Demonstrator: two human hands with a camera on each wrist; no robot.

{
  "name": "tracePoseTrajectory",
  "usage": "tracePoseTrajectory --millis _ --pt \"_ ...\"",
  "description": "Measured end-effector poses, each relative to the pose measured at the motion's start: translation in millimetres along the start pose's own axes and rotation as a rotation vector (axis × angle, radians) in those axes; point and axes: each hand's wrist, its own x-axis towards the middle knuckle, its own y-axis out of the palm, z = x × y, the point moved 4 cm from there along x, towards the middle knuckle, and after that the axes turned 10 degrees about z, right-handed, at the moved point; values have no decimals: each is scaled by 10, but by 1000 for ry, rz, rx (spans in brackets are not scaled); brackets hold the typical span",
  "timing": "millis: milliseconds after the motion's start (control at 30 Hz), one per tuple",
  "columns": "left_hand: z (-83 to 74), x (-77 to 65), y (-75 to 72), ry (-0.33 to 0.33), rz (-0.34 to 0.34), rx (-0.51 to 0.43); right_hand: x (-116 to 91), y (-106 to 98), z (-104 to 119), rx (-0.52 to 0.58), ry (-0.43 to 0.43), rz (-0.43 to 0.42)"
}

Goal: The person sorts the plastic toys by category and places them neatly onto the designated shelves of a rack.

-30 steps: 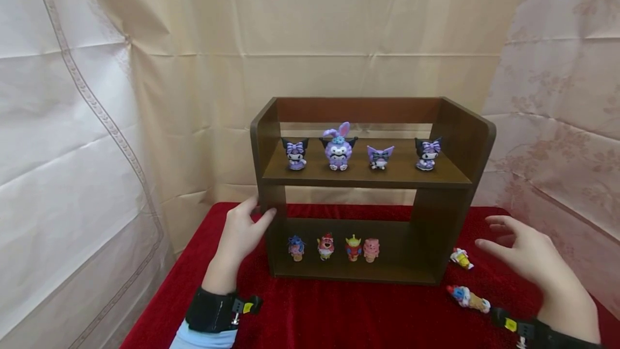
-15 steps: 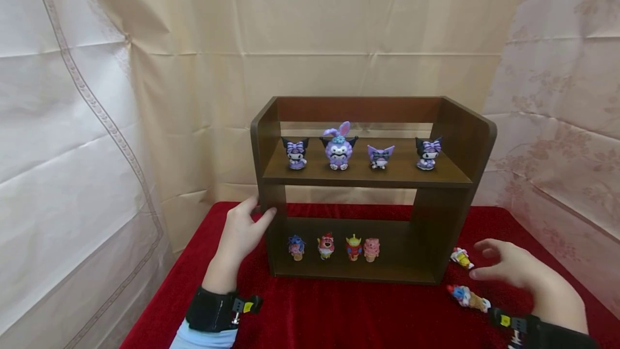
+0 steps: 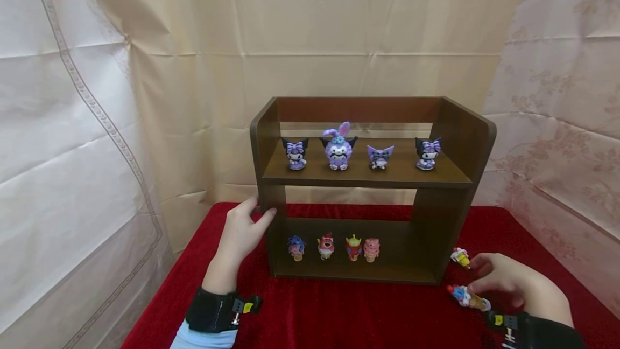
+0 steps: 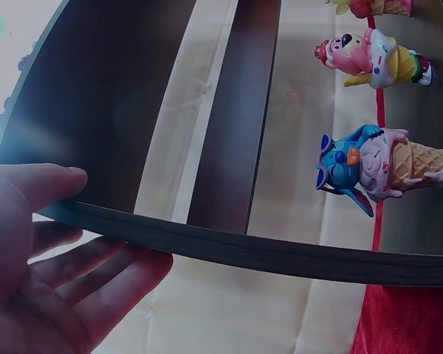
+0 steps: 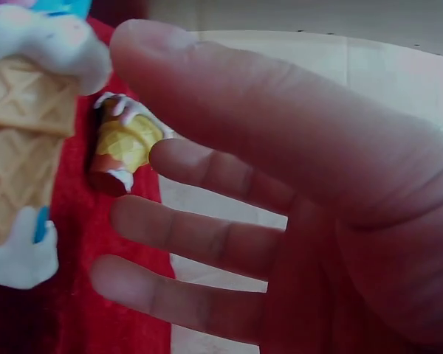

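Note:
My left hand [image 3: 242, 233] holds the left side panel of a brown two-tier shelf [image 3: 368, 183]. In the left wrist view its thumb lies inside the panel edge and its fingers outside. My right hand [image 3: 513, 283] is low over the cloth, fingers loosely bent and nothing between them. Just beside its thumb lies an ice-cream-cone figurine [image 3: 468, 297] with a blue and white top, on its side. Past the fingertips lies a smaller figurine with a yellow cone [image 3: 460, 257], also seen as a yellow cone figurine [image 5: 122, 144] in the right wrist view.
Several purple and black figurines, among them a rabbit-eared one [image 3: 338, 147], stand on the upper tier. The lower tier bears several cone figurines, including a blue-headed one [image 3: 296, 248] at left. Red velvet cloth [image 3: 339, 311] covers the table; curtains [image 3: 368, 26] hang behind.
My right hand has come down and slightly left, from above the loose figurines to beside the blue-and-white cone figurine. The left hand and the shelf have not moved.

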Motion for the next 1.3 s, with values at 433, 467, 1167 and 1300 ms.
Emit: tracePoseTrajectory --millis 433,467,1167,1300 --pt "23 -11 2 -3 1 2 75 143 3 156 17 85" --pt "21 -12 3 1 1 -1 80 157 6 164 23 92" --pt "-2 -3 -5 10 -5 10 161 293 42 228 18 175" --pt "5 -2 -2 6 -1 3 154 296 50 218 -29 198"
